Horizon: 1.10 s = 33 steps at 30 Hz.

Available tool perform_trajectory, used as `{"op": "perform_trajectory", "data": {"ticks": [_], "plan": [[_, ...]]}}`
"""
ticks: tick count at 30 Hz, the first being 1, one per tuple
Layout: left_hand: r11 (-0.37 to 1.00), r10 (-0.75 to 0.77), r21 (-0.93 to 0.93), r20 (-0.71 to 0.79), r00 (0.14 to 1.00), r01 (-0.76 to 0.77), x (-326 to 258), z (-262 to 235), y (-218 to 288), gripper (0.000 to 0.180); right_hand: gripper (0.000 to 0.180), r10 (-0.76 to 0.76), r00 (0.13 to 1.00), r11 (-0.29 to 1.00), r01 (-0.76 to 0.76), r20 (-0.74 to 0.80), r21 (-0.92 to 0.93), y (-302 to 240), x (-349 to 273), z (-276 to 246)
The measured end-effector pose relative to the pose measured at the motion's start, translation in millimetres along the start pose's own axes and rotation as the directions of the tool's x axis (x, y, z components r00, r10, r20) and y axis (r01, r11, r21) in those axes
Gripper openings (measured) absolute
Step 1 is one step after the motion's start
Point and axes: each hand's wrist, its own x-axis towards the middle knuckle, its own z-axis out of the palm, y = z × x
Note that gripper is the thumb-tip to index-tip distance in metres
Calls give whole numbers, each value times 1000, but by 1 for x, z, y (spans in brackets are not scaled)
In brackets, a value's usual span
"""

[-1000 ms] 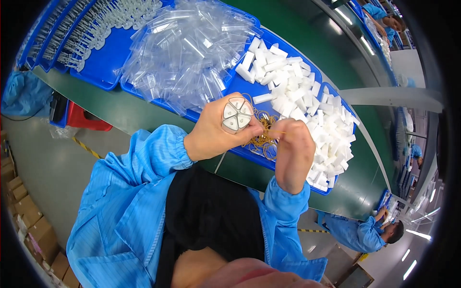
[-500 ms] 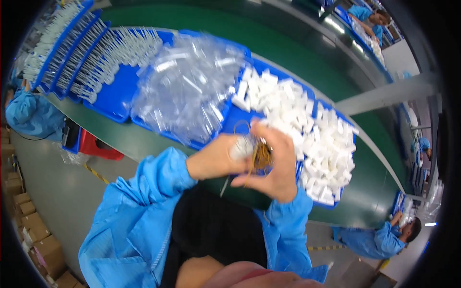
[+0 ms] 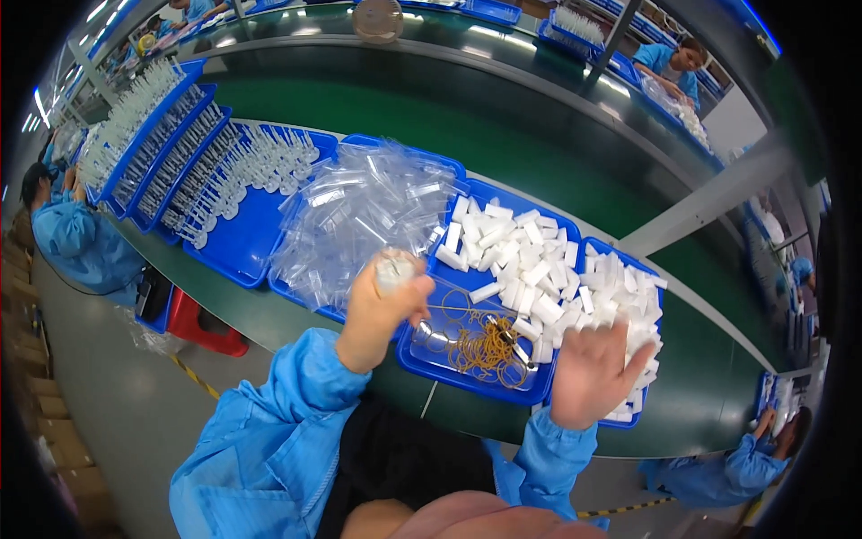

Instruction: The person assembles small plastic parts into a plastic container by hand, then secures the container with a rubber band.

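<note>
My left hand (image 3: pixel 382 310) is closed around a whitish piece with a rounded end (image 3: pixel 393 272); the fingers hide the rest of it. It hovers over the near edge of a tray of clear plastic bags (image 3: pixel 359 198). To its right, a pile of yellow-brown rubber bands (image 3: pixel 485 350) lies in a small blue tray (image 3: pixel 431 364). My right hand (image 3: pixel 588 377), slightly blurred, is over the near side of the small white blocks (image 3: pixel 543 269), its thumb apart from the fingers. Nothing shows in its grasp.
At the left, stacked blue trays (image 3: pixel 215 148) hold rows of white-headed parts with thin stems (image 3: pixel 269 157). A green bench (image 3: pixel 359 99) runs behind the trays. A grey post (image 3: pixel 709 198) slants at the right. Co-workers in blue (image 3: pixel 76 238) sit on both sides; a red stool (image 3: pixel 206 323) stands at left.
My hands have parted: the left moved left and up with the whitish piece, the right moved right and down, away from the rubber bands to the white blocks. The view has shifted.
</note>
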Motion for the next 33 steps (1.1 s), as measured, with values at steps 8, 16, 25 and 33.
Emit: {"op": "perform_trajectory", "data": {"ticks": [8, 16, 25, 33], "plan": [[933, -104, 310, 716, 690, -181, -19, 22, -4, 59, 77, 28, 971, 531, -215, -237, -819, 45, 30, -20], [343, -106, 823, 513, 852, -453, -15, 19, -10, 100, 93, 353, 909, -266, 326, 223, -907, 36, 3, 40], [850, -460, -20, 459, 760, 527, -6, -2, 3, 29, 36, 798, 393, 465, 80, 456, -882, 3, 3, 50], [624, -576, -221, 518, 633, 749, -18, 21, -29, 51, 90, 11, 912, -154, 407, 410, -900, 49, -18, 12]]}}
